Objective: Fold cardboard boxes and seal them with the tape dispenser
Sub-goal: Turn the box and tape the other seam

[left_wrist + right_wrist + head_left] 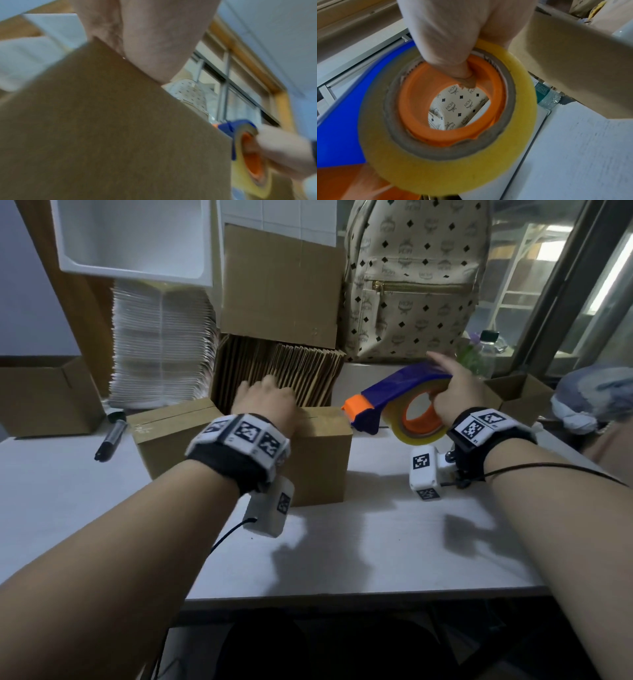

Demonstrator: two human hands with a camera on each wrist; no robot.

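A person is sitting at a white worktop (376, 542). Their left hand (265, 402) is pressing down on the closed top flaps of a small cardboard box (318, 460) near the middle of the worktop; whether its fingers are flat or curled cannot be told. Their right hand (455, 398) is grasping a blue and orange tape dispenser (394, 402) just right of the box, thumb hooked inside the orange core of the yellowish tape roll (447, 169), fingers lying over the blue top. The orange nose is pointing at the box's right top edge.

To seal well, the left hand should probably be keeping the flaps tight together while the dispenser is starting just over the box's edge and running along the seam.

A cream backpack (414, 278) is standing at the far side, printed all over with "MCM" logos. A black marker (111, 438) is lying to the left.
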